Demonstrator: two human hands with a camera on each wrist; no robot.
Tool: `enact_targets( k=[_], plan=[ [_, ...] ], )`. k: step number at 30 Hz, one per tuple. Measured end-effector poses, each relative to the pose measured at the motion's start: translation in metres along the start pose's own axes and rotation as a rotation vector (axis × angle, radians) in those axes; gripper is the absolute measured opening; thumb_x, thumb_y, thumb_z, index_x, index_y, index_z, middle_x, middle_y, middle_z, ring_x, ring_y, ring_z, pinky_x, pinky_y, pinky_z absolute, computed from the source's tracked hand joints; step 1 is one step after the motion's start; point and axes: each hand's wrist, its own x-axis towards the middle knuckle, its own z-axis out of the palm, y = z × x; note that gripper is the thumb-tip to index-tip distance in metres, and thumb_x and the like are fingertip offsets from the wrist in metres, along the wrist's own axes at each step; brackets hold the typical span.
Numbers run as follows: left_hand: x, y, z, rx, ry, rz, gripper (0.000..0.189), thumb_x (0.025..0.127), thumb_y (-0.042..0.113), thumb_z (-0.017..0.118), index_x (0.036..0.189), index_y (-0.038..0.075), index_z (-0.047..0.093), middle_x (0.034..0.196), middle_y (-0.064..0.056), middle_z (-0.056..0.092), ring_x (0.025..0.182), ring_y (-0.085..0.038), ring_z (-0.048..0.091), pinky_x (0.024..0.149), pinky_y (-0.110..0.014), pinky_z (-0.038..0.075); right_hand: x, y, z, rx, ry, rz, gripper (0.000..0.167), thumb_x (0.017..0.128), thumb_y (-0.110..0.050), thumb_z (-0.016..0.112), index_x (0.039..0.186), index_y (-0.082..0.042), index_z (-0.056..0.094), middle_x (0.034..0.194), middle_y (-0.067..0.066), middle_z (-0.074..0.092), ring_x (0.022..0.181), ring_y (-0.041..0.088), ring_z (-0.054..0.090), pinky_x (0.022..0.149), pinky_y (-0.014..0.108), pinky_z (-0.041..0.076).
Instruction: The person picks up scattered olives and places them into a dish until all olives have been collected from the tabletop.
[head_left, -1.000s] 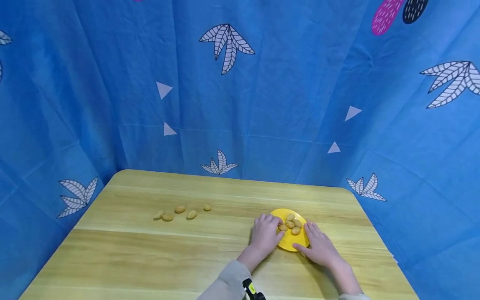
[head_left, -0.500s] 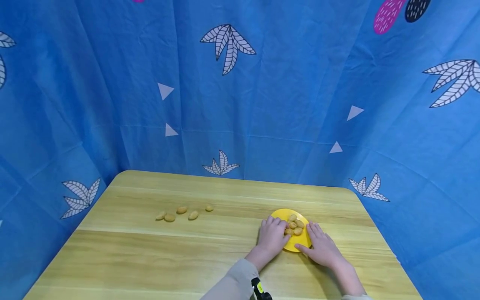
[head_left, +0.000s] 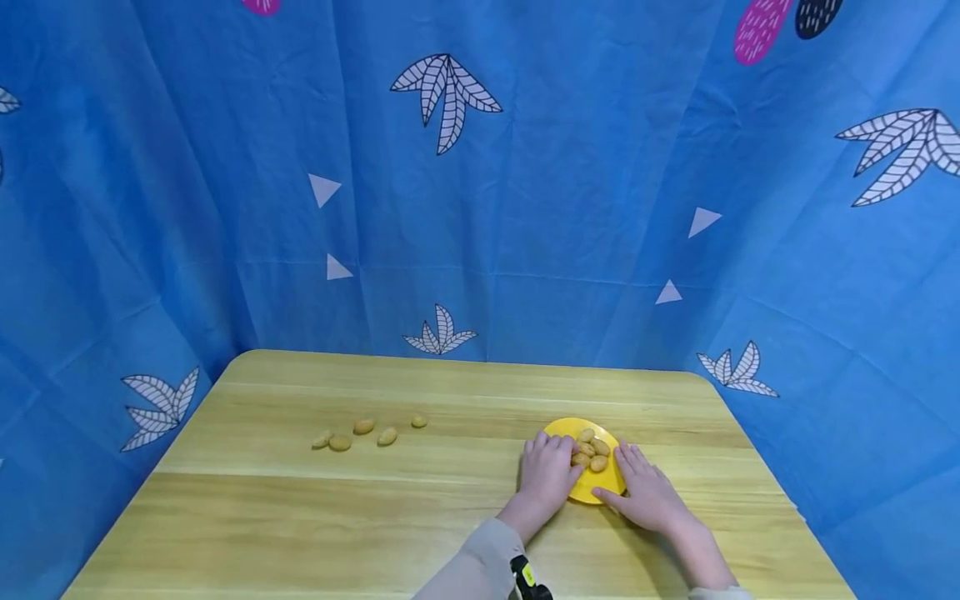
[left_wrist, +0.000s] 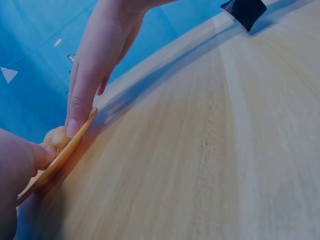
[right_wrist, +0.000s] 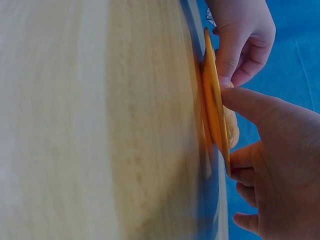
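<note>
Left of centre, five nuts (head_left: 363, 426) lay on the table (head_left: 300, 517). At lower right, the left hand (head_left: 547, 473), fingers curled, pinched a nut (head_left: 581, 460) on the plate (head_left: 604, 481), and the right hand (head_left: 649, 493), fingers nearly straight, thumb apart, touched the plate's right rim.

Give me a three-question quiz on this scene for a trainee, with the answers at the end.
1. How many nut-like pieces lie on the table, off the yellow plate?
2. True or false: the right hand touches the plate's rim.
3. In the head view, where do those off-plate pieces lie? A) between the two hands; B) to the left of the left hand; C) to the right of the right hand.

Key: 1. five; 2. true; 3. B.
</note>
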Motion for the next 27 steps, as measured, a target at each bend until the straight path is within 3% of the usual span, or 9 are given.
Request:
enact_targets(
  k=[7,14,20,27],
  plan=[
    [0.001,-0.002,-0.001,0.012,0.018,0.011,0.025,0.083,0.048,0.072,0.099,0.030,0.065,0.094,0.015,0.065,0.086,-0.008,0.048,0.072,-0.022,0.032,0.002,0.001,-0.002,-0.010,0.001,0.001,0.092,0.091,-0.057,0.055,0.144,0.013,0.031,0.154,0.032,0.026,0.143,0.049,0.022,0.111,0.066,0.024],
    [-0.008,-0.010,-0.005,-0.063,0.032,-0.019,0.028,0.082,0.048,0.074,0.100,0.028,0.066,0.095,0.014,0.065,0.089,-0.009,0.049,0.077,-0.025,0.037,-0.001,-0.002,-0.001,0.001,0.002,0.003,0.091,0.090,-0.056,0.057,0.144,0.013,0.032,0.153,0.032,0.026,0.143,0.050,0.023,0.110,0.066,0.024],
    [-0.012,-0.025,-0.009,-0.112,0.118,-0.047,0.027,0.079,0.045,0.077,0.096,0.027,0.068,0.095,0.013,0.067,0.089,-0.010,0.052,0.075,-0.025,0.037,-0.001,-0.001,0.001,-0.005,0.009,0.001,0.091,0.090,-0.057,0.057,0.144,0.013,0.032,0.153,0.032,0.027,0.143,0.049,0.023,0.111,0.066,0.025],
    [-0.014,-0.040,-0.029,-0.203,0.195,-0.106,0.025,0.078,0.037,0.080,0.097,0.023,0.070,0.095,0.010,0.069,0.087,-0.012,0.052,0.074,-0.025,0.036,-0.001,0.000,0.001,-0.002,0.010,-0.003,0.092,0.090,-0.057,0.056,0.144,0.013,0.031,0.153,0.032,0.027,0.143,0.050,0.023,0.111,0.065,0.024]
  ],
)
